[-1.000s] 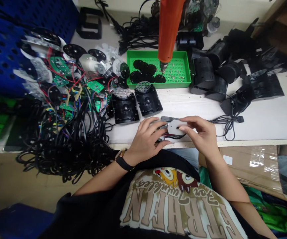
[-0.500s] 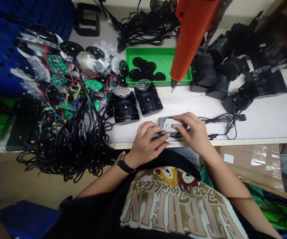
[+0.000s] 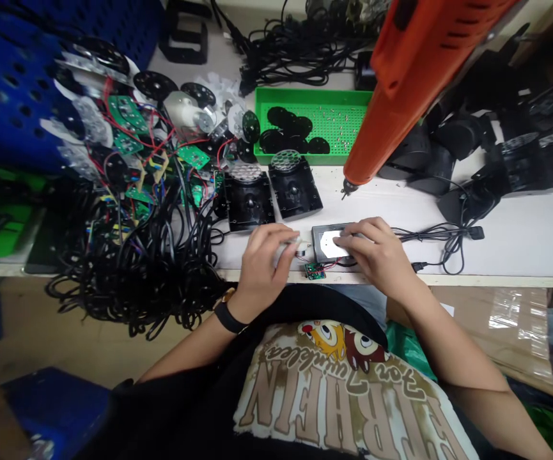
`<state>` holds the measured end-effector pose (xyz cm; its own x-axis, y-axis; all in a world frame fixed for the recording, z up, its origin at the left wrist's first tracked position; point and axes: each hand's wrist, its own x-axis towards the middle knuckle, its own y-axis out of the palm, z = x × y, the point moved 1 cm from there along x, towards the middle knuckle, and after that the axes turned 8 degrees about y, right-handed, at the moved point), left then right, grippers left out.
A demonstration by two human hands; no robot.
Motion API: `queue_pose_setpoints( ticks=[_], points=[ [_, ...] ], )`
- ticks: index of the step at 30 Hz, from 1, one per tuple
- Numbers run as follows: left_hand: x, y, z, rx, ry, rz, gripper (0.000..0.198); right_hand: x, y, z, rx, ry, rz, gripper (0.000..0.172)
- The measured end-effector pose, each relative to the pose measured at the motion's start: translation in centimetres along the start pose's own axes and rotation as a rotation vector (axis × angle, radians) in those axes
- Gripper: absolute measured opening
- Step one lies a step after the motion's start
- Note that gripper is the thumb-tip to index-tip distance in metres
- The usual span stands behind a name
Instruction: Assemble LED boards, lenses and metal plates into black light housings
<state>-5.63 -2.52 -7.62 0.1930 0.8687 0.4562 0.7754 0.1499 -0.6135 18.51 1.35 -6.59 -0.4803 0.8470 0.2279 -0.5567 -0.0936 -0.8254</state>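
Note:
A dark grey rectangular housing [image 3: 318, 254] lies near the bench's front edge, with a white plate [image 3: 330, 244] inside it. My right hand [image 3: 376, 252] is closed over the housing's right side, with fingertips on the white plate. Left of the housing, my left hand [image 3: 266, 263] is curled, thumb and fingers pinched around a small pale part that I cannot make out, with thin wires by it. A small green circuit board [image 3: 315, 271] with red wires lies just below the housing. A black cable [image 3: 415, 231] runs along the bench to the right of my right hand.
Above my hands hangs an orange electric screwdriver [image 3: 391, 108], tip down. Behind stands a green tray [image 3: 314, 158] with black discs and small screws. Two open black housings [image 3: 249, 203] lie left of centre. Wired circuit boards and cables [image 3: 146, 268] heap at left; black housings [image 3: 453, 137] pile at right.
My left hand has moved left, off the white plate and housing. The green circuit board now shows below the housing. My right hand stays on the housing; the view has shifted slightly.

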Motion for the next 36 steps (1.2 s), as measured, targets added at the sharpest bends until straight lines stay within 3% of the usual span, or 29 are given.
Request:
queue_pose_setpoints(
  ticks=[2,7,10,16,19,24,29,33,36],
  points=[
    [0.3,-0.4,0.1,0.049,-0.092,0.058,0.023,-0.4,-0.3,0.3,-0.032,-0.006,0.051,0.023],
    [-0.1,0.3,0.0,0.167,-0.160,0.178,0.048,-1.1,-0.5,1.0,-0.034,0.027,0.055,0.027],
    [-0.4,0.7,0.1,0.116,-0.206,0.151,0.044,-1.6,-0.3,1.3,-0.006,0.062,0.024,0.023],
    [-0.4,0.6,0.1,-0.227,-0.293,-0.015,0.027,-2.4,-0.1,1.2,0.004,0.060,0.015,0.021],
    [-0.4,0.2,-0.1,-0.209,-0.268,0.049,0.022,-2.6,-0.1,1.0,0.009,0.060,0.014,0.023],
    [-0.6,0.3,0.4,-0.058,-0.204,0.181,0.035,-2.8,0.3,0.9,0.026,0.061,0.001,0.027],
    [-0.5,1.0,0.9,-0.011,-0.216,0.102,0.036,-3.1,0.8,0.9,0.025,0.042,-0.022,0.031],
    [0.2,0.4,0.0,-0.241,-0.328,-0.004,0.032,-3.3,0.9,0.8,0.022,0.036,-0.061,0.031],
    [1.3,0.0,-1.3,-0.397,-0.342,0.007,0.032,-3.5,0.9,0.7,0.005,0.057,-0.098,0.030]
  ],
)
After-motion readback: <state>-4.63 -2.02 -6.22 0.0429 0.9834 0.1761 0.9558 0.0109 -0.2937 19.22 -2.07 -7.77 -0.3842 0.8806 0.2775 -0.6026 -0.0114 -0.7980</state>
